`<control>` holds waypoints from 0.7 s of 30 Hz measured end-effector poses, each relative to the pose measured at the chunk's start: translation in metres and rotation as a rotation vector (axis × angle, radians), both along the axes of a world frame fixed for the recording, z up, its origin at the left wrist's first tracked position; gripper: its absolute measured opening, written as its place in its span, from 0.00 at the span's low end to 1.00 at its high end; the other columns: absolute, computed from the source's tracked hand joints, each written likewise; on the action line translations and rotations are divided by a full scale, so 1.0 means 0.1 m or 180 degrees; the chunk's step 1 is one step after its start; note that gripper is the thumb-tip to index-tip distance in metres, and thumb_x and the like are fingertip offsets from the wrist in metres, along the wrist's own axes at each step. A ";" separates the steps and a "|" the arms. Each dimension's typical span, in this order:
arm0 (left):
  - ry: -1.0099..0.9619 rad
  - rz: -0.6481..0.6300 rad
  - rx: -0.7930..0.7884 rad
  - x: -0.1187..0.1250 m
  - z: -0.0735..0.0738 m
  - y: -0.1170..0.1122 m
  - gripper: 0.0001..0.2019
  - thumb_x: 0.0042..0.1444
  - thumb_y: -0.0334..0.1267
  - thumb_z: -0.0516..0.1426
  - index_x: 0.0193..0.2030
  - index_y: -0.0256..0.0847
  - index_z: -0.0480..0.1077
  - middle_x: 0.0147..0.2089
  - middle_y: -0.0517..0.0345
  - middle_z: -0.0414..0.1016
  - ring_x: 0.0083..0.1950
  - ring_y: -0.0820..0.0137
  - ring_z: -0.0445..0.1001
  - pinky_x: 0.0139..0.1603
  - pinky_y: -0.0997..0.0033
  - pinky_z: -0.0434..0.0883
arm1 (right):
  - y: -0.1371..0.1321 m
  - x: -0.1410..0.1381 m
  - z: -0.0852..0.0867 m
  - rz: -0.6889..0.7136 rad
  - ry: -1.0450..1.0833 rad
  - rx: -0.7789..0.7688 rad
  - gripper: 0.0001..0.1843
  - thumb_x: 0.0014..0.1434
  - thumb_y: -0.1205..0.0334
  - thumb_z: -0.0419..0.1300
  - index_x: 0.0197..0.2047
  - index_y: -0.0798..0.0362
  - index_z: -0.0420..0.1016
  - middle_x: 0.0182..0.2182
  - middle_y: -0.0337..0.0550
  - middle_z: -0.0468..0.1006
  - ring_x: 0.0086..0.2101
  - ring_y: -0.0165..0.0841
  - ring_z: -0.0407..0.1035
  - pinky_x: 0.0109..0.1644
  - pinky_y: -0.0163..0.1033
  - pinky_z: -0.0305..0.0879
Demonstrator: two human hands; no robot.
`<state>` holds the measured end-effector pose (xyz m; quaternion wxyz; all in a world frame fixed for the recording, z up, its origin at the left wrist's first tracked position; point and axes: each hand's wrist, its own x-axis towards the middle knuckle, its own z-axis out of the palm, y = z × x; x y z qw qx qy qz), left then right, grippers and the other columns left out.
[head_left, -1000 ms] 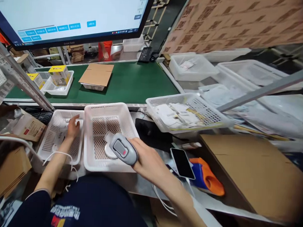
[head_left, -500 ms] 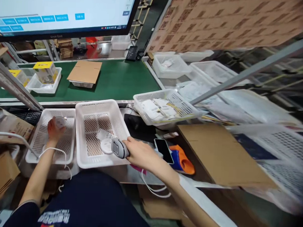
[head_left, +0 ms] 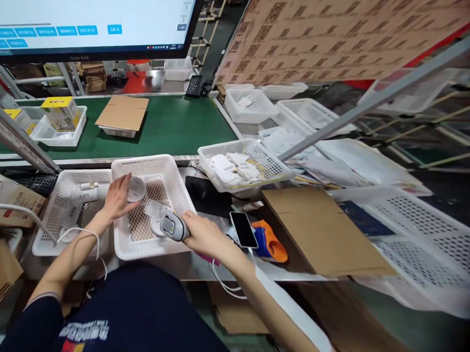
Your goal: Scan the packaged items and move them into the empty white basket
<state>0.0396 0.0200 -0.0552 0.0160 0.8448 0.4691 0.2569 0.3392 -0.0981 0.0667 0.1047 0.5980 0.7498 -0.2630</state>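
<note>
My left hand point(head_left: 117, 198) is closed around a round, pale tub point(head_left: 136, 189), over the left side of the larger white basket point(head_left: 119, 238). In my right hand point(head_left: 202, 232) is a grey barcode scanner point(head_left: 173, 226), its head above the right part of that basket. Under the scanner, another round white item point(head_left: 155, 225) lies in the basket, partly covered, beside a small clear packet point(head_left: 152, 208). The left white basket point(head_left: 43, 246) holds a white tube-like item point(head_left: 84, 193) and other white pieces.
A monitor point(head_left: 90, 22) hangs above the green belt point(head_left: 175, 125). To the right are a white basket of white packets point(head_left: 235, 168), a phone point(head_left: 244, 229), an orange-and-blue item point(head_left: 270, 241) and a cardboard sheet point(head_left: 321, 230). A metal post slants across the right side.
My left hand has moved right, with the tub, from the left basket to above the larger one. My right hand still holds the scanner. The view has shifted slightly.
</note>
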 end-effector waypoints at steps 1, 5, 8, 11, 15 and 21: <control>-0.0029 -0.0005 -0.0016 0.01 -0.01 -0.02 0.52 0.58 0.54 0.71 0.81 0.33 0.54 0.71 0.28 0.70 0.69 0.40 0.73 0.68 0.43 0.73 | -0.02 -0.01 0.02 -0.0069 0.0164 0.0117 0.23 0.61 0.75 0.59 0.59 0.57 0.78 0.56 0.53 0.79 0.51 0.46 0.78 0.46 0.42 0.62; -0.0352 -0.0031 -0.0126 0.01 -0.05 -0.11 0.48 0.58 0.55 0.71 0.78 0.37 0.58 0.71 0.30 0.71 0.70 0.40 0.73 0.70 0.39 0.72 | -0.06 -0.16 0.03 -0.0210 0.0790 0.0572 0.36 0.58 0.76 0.58 0.69 0.53 0.73 0.57 0.52 0.76 0.49 0.43 0.77 0.47 0.41 0.63; -0.0913 0.0071 -0.0402 0.00 -0.07 -0.18 0.45 0.60 0.55 0.70 0.76 0.37 0.59 0.70 0.32 0.72 0.69 0.44 0.76 0.69 0.42 0.75 | -0.03 -0.30 0.05 -0.0140 0.0997 0.0754 0.35 0.59 0.74 0.59 0.70 0.54 0.72 0.57 0.53 0.76 0.49 0.43 0.76 0.49 0.42 0.65; -0.1117 0.0089 -0.0289 -0.01 -0.07 -0.24 0.43 0.60 0.53 0.70 0.75 0.36 0.60 0.68 0.32 0.74 0.68 0.45 0.77 0.68 0.42 0.77 | 0.01 -0.39 0.13 -0.0062 0.0993 0.0741 0.35 0.59 0.75 0.58 0.70 0.55 0.72 0.57 0.53 0.76 0.52 0.45 0.76 0.51 0.42 0.66; -0.0712 -0.0101 0.0174 -0.02 -0.08 -0.32 0.50 0.59 0.56 0.72 0.79 0.37 0.55 0.72 0.29 0.71 0.71 0.41 0.74 0.71 0.39 0.74 | 0.00 -0.43 0.24 0.0060 0.0544 0.0394 0.36 0.58 0.76 0.57 0.70 0.55 0.73 0.59 0.53 0.76 0.54 0.49 0.77 0.49 0.45 0.64; -0.0094 0.1158 -0.0895 -0.79 -0.21 -0.35 0.35 0.72 0.50 0.60 0.79 0.39 0.56 0.79 0.32 0.63 0.81 0.48 0.64 0.80 0.46 0.65 | -0.22 -0.08 0.06 -0.0108 0.0511 0.0430 0.34 0.55 0.76 0.57 0.65 0.53 0.75 0.56 0.50 0.78 0.51 0.48 0.79 0.48 0.44 0.65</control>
